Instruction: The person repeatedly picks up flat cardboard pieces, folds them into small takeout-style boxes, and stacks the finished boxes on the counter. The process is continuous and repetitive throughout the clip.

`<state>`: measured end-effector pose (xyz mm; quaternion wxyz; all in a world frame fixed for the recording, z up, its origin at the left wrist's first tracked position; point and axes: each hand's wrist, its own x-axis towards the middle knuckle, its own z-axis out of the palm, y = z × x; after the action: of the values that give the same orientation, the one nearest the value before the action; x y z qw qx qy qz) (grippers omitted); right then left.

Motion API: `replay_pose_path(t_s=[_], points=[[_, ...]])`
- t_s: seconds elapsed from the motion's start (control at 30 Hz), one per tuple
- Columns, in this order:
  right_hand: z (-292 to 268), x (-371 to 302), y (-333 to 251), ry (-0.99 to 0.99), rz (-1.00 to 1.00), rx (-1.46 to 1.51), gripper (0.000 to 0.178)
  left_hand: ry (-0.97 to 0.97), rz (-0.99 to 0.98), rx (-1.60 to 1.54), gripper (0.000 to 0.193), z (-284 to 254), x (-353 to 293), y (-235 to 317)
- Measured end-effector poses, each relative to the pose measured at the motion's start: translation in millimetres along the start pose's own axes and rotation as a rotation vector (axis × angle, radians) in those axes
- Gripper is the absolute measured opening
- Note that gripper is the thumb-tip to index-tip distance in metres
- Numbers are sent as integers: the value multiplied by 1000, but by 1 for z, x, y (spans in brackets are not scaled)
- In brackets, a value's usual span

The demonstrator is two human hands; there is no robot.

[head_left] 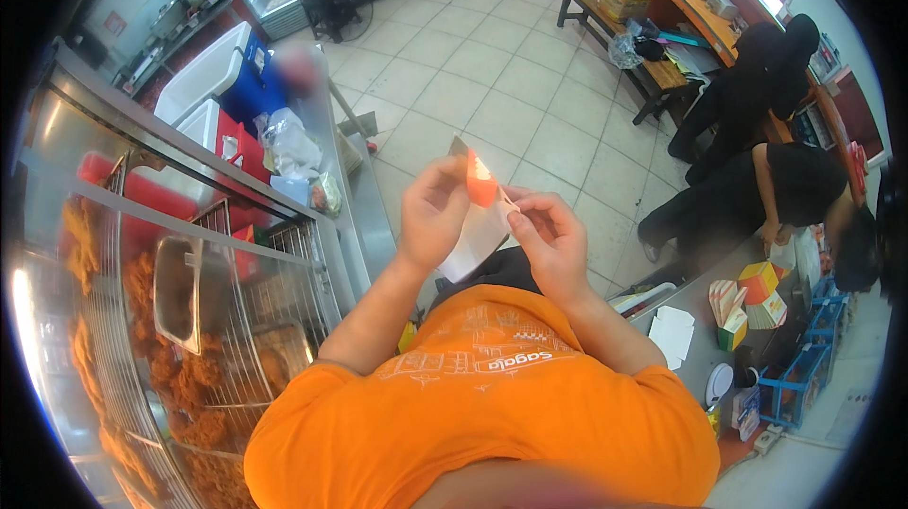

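Both my hands hold a flat paper carton (480, 216), white with an orange top part, in front of my chest. My left hand (433, 211) grips its left edge near the orange part. My right hand (549, 235) pinches its right edge with thumb and fingers. The carton looks folded flat and tilted. My orange shirt fills the lower part of the view.
A glass warmer case (170, 301) with fried chicken on wire racks stands at my left. At right, a steel counter (695, 310) holds stacked cartons (747, 296) and white papers (673, 331). Two people in black (785, 187) bend over at the right. Tiled floor lies ahead.
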<state>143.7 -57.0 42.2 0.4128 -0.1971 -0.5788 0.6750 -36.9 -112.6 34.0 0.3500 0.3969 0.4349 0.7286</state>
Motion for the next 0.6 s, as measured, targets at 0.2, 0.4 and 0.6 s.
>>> replay_pose_path(t_s=[0.2,0.4,0.6], points=[[3,1,1,9,15,-38,13,-106,22,-69,23,-3,0,6],[-5,2,-5,11,-30,-42,13,-168,-14,80,19,-3,2,5],[-9,-1,-7,-5,-14,-40,13,-100,-46,88,12,-1,1,3]])
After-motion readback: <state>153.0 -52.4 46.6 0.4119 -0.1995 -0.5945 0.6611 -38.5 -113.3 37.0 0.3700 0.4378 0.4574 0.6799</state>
